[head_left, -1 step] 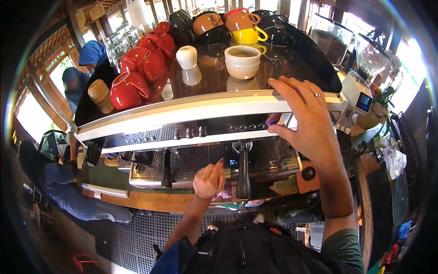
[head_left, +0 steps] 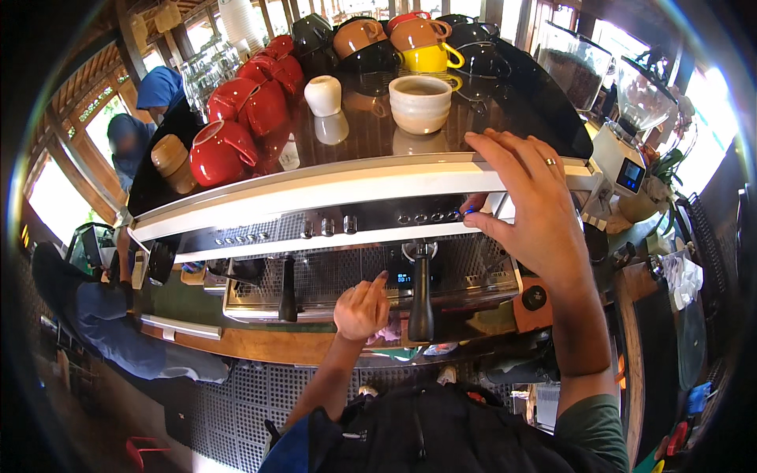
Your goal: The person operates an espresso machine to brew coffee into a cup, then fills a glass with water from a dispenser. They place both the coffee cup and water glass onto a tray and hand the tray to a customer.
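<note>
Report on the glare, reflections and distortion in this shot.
Head view: the window at right is blown out; head view: the machine's glossy top mirrors the grey-white cup; head view: fisheye bows the front panel, and the corners go black.

The right hand spans the front edge of the espresso machine near its right corner, thumb by the button panel. The left hand is near a portafilter. Red cups line the machine top's left edge.
</note>
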Demonstrator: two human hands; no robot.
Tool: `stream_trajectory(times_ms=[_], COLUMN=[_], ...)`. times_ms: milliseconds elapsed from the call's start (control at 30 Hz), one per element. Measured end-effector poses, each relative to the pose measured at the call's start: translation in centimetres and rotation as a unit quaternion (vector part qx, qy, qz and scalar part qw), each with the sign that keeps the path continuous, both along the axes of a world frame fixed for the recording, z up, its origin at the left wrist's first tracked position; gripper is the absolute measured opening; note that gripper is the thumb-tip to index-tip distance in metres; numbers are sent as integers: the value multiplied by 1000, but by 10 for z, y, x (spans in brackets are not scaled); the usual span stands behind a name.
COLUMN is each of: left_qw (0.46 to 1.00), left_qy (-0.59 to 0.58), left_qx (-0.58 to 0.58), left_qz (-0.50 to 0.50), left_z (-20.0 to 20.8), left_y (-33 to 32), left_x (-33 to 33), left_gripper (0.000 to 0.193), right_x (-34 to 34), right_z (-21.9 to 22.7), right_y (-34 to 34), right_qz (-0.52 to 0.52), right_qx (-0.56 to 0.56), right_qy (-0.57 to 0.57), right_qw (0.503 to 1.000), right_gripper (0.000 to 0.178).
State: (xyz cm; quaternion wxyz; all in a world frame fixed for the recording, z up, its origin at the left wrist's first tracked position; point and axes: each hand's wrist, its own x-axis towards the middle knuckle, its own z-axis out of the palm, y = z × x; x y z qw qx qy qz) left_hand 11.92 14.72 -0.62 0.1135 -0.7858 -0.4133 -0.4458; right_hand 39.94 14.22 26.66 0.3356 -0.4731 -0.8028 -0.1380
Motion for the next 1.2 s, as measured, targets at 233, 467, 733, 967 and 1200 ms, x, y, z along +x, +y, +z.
stream_trajectory(times_ms=[233, 467, 733, 967, 1200], left_qw=[1000, 1000, 1000, 1000, 1000], left_qy=[-3, -7, -5, -2, -3], left_qx=[12, 8, -9, -4, -1], left_qz=[-1, -2, 5, 8, 6], left_z=[-2, -1, 2, 2, 0], left_y=[8, 8, 6, 6, 6], left_x=[1, 0, 1, 1, 1], left_gripper=[41, 41, 40, 40, 41], right_x=[2, 0, 1, 1, 1], right_z=[-2, -3, -2, -4, -3], right_y=[6, 6, 7, 7, 6], right_qz=[0, -11, -11, 2, -14], right_qx=[14, 10, 9, 19, 3], right_qy=[0, -4, -9, -5, -4], right_qw=[1000, 1000, 1000, 1000, 1000], right_gripper=[94, 93, 93, 91, 95])
